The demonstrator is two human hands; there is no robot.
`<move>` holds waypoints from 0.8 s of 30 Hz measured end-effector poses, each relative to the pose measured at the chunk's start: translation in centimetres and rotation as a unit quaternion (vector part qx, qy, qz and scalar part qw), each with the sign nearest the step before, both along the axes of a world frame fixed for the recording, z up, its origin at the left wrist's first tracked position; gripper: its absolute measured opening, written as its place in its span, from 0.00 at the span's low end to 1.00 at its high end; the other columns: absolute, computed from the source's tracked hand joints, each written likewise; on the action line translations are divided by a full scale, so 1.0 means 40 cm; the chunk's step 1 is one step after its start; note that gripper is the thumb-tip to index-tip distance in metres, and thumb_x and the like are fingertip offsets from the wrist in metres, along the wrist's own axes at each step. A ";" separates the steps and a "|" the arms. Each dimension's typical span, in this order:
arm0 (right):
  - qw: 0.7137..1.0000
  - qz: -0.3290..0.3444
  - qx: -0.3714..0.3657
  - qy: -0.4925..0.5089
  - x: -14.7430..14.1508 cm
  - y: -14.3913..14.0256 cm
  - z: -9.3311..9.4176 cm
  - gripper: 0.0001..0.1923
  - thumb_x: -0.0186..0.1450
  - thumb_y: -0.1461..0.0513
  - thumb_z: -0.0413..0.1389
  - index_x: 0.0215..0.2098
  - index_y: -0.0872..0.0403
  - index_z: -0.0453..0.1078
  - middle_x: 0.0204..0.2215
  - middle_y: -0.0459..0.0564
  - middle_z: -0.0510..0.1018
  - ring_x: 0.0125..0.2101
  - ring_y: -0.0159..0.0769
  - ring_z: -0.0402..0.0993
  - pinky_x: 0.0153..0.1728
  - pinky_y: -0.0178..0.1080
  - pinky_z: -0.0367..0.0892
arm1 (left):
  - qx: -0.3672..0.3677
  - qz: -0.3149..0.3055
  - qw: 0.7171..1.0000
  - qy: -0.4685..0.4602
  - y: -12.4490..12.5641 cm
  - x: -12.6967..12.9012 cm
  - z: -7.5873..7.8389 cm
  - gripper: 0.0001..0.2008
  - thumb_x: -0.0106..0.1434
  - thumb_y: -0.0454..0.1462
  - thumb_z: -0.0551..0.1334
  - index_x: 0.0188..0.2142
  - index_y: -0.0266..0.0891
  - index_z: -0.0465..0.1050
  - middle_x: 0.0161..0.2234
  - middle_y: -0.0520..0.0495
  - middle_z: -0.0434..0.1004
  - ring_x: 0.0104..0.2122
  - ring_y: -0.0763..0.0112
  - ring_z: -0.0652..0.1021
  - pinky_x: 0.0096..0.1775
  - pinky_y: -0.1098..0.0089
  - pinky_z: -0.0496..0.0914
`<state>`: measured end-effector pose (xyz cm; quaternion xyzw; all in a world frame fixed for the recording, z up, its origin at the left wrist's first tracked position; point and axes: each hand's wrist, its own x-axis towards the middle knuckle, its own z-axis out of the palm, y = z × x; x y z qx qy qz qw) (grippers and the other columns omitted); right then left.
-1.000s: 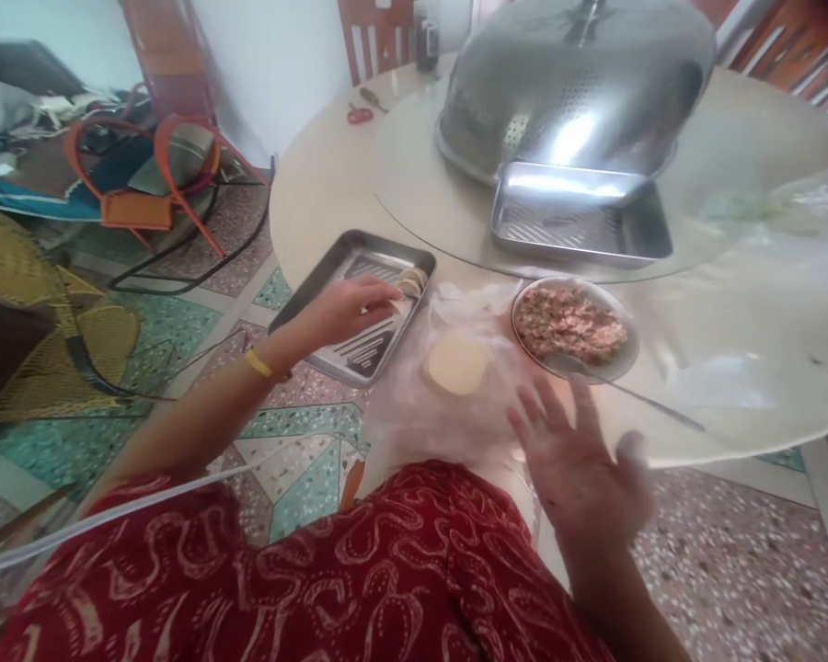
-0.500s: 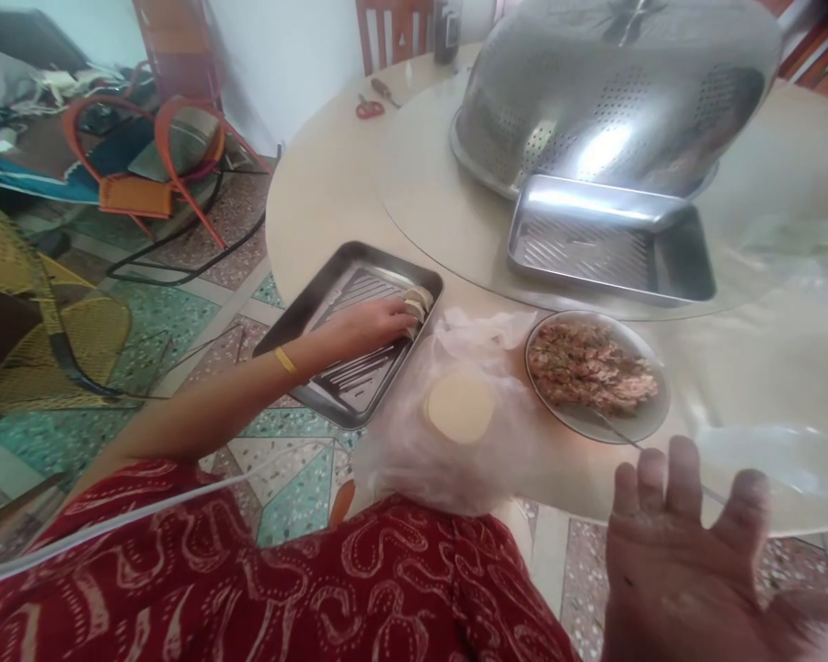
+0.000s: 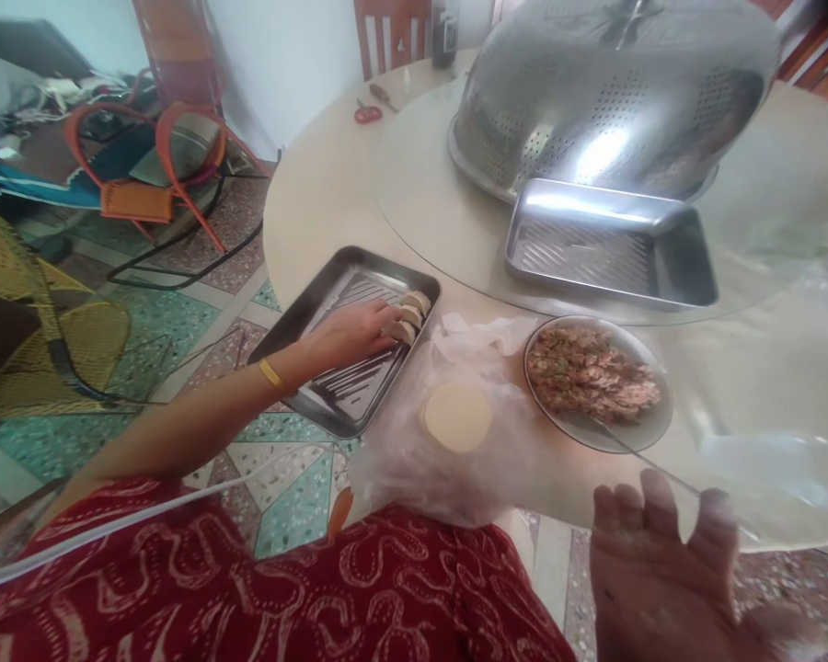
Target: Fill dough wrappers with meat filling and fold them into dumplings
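"Round and pale, the counter (image 3: 324, 184) stands on a speckled floor (image 3: 172, 324). State the position of the dumplings."

"Dumplings (image 3: 412, 314): one short row inside the ridged metal tray (image 3: 365, 391), along its right side, toward the far corner. Long axis parallel to that side, pointing away from the wearer."

"Which of the hands is nearer?"

"Left hand (image 3: 359, 333). It lies over the tray from the left, fingers drawn together at the row's near end, meeting the nearest dumpling. Whether they pinch it, I cannot tell."

"And the right hand (image 3: 669, 575)?"

"Palm up, fingers spread wide, nothing seen in it. Well apart from the row, near the handle of the spoon (image 3: 641, 456)."

"What lies between?"

"Round wrappers (image 3: 457, 416) on a plastic bag (image 3: 414, 483), just right of the tray; further right, a bowl (image 3: 652, 428) of minced filling (image 3: 590, 372)."
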<state>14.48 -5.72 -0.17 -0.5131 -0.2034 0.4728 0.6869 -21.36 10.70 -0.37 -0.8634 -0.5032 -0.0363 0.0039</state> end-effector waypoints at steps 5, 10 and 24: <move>0.994 0.085 0.068 -0.002 -0.010 -0.007 -0.068 0.25 0.64 0.39 0.45 0.43 0.38 0.78 0.37 0.46 0.82 0.34 0.43 0.77 0.38 0.50 0.71 | -0.033 0.041 0.999 0.012 0.004 0.000 -0.009 0.18 0.66 0.43 0.62 0.52 0.38 0.71 0.41 0.42 0.79 0.37 0.62 0.79 0.36 0.67 0.69; 0.991 0.105 0.083 0.011 -0.026 0.014 -0.080 0.24 0.65 0.40 0.49 0.39 0.43 0.80 0.34 0.46 0.83 0.31 0.41 0.79 0.35 0.47 0.74 | -0.050 0.032 0.998 -0.005 0.011 0.010 -0.015 0.14 0.69 0.41 0.58 0.51 0.38 0.71 0.40 0.44 0.80 0.38 0.63 0.80 0.38 0.68 0.70; 0.983 0.153 0.082 -0.059 -0.014 -0.001 -0.123 0.16 0.63 0.48 0.59 0.43 0.46 0.79 0.41 0.51 0.82 0.34 0.43 0.80 0.36 0.50 0.77 | 0.092 -0.084 0.983 -0.135 -0.160 0.083 0.110 0.10 0.72 0.34 0.54 0.38 0.38 0.74 0.36 0.45 0.79 0.35 0.68 0.76 0.38 0.68 0.71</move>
